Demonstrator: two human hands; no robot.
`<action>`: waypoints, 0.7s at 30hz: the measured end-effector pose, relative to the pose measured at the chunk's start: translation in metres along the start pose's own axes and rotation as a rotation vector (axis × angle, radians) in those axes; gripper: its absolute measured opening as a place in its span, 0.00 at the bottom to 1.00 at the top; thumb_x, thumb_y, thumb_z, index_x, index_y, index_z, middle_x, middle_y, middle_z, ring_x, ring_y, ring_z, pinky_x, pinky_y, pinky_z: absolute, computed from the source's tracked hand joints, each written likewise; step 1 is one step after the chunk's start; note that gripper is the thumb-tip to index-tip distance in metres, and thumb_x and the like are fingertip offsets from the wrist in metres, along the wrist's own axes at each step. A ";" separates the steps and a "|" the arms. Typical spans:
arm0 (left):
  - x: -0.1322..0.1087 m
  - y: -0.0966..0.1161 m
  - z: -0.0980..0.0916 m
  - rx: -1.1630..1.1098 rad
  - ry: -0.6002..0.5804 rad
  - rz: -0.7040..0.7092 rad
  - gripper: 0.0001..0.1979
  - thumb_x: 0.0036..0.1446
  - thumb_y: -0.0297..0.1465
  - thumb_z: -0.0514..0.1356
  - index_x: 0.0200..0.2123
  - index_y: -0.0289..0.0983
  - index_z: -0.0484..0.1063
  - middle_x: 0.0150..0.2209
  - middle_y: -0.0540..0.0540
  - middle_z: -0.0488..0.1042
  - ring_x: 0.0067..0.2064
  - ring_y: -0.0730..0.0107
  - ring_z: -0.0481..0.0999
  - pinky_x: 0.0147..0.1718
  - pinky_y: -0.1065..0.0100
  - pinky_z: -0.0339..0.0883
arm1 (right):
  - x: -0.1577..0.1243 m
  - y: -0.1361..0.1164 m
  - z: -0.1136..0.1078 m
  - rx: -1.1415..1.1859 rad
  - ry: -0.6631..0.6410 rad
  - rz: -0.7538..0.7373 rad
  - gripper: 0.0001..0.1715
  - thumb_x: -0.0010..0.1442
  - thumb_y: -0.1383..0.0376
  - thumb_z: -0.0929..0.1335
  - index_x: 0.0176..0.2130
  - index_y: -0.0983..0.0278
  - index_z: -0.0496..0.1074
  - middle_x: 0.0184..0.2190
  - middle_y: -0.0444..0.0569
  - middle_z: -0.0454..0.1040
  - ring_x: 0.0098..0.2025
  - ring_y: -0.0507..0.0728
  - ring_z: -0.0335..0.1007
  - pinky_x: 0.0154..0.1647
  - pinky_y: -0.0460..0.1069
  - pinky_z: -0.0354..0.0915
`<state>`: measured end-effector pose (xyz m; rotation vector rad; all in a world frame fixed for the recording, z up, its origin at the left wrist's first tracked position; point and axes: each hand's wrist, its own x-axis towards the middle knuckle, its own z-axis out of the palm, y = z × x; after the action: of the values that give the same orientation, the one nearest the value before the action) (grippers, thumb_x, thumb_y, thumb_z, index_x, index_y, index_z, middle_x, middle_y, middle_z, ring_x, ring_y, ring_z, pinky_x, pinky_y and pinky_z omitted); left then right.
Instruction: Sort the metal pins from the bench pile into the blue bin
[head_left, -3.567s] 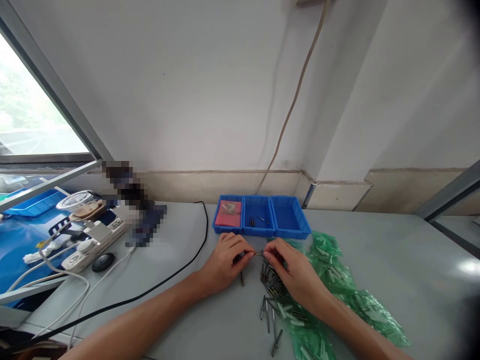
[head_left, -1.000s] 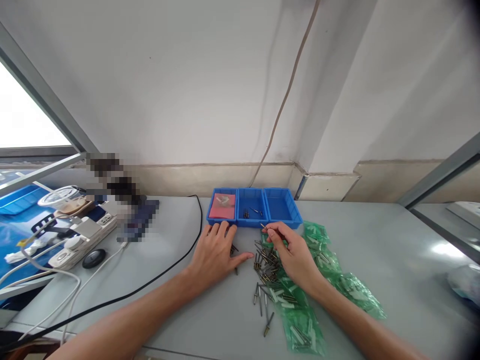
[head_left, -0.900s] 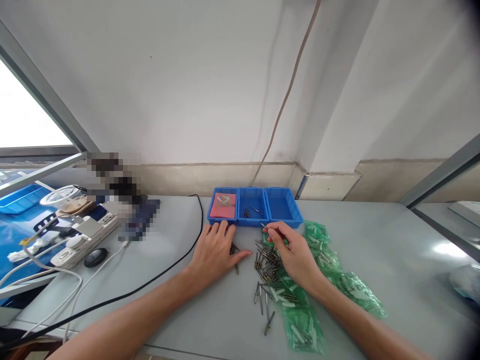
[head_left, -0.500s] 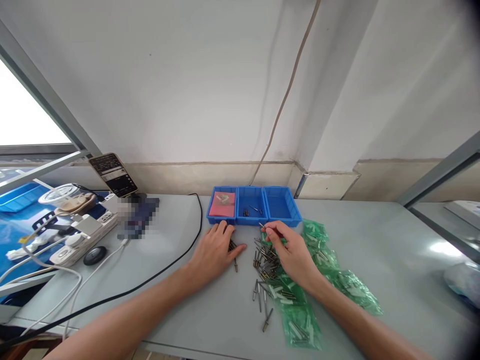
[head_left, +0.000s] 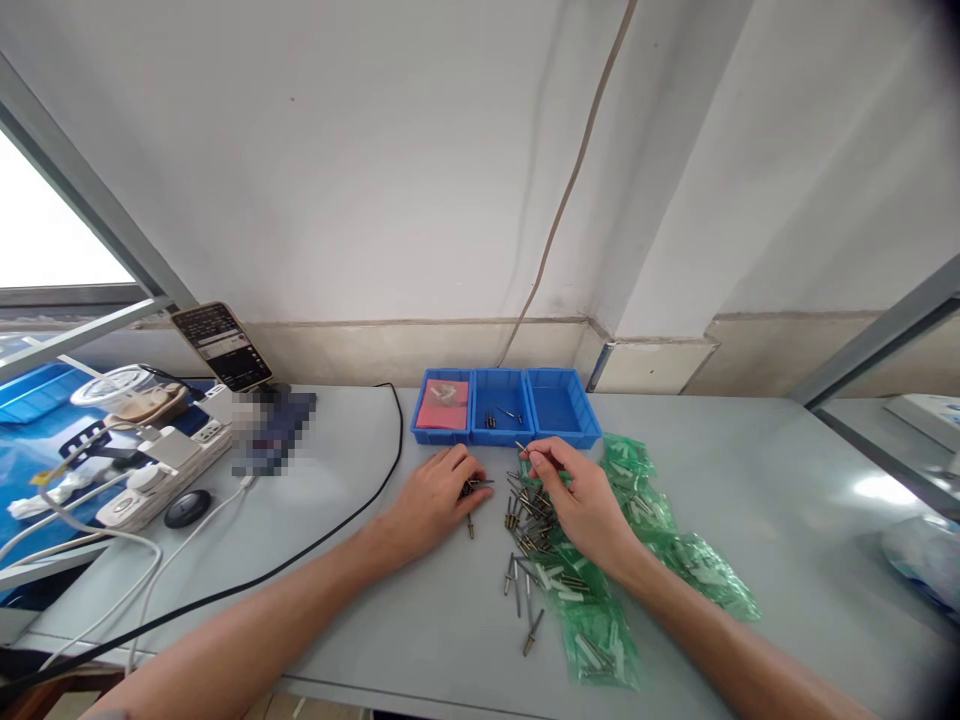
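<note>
Near the blue trays [head_left: 501, 437], the right hand [head_left: 581, 490] pinches one pin [head_left: 520, 447]; the left hand [head_left: 429, 502] curls over several pins [head_left: 471, 530], hold unclear; green bags [head_left: 651, 512] lie front-right.

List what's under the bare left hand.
Slender dark metal pins show on the thumb side of the bare left hand; one pin sticks out on the near side. Whatever the palm covers can't be seen.

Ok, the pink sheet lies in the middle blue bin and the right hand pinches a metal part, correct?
No: the head view shows the pink sheet in the left blue bin; the right hand does pinch a metal part.
</note>
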<state>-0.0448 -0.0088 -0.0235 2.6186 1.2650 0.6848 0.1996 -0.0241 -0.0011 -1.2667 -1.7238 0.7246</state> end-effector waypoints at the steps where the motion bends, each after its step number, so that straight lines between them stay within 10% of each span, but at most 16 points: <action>1: 0.000 0.000 0.001 -0.016 -0.001 0.004 0.06 0.72 0.35 0.63 0.44 0.39 0.72 0.43 0.49 0.74 0.42 0.64 0.77 0.43 0.64 0.71 | 0.000 0.000 0.000 -0.003 0.002 -0.003 0.16 0.77 0.55 0.63 0.46 0.59 0.76 0.36 0.48 0.79 0.40 0.60 0.75 0.41 0.52 0.68; 21: 0.001 -0.004 0.001 -0.168 0.057 0.044 0.03 0.75 0.31 0.59 0.47 0.39 0.73 0.43 0.46 0.77 0.45 0.61 0.74 0.48 0.61 0.69 | 0.000 0.001 -0.002 -0.012 0.015 -0.027 0.15 0.77 0.56 0.62 0.45 0.59 0.75 0.38 0.49 0.80 0.42 0.61 0.77 0.44 0.52 0.68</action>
<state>-0.0465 -0.0051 -0.0256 2.5141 1.1139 0.8395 0.2016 -0.0235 -0.0015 -1.2514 -1.7320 0.6882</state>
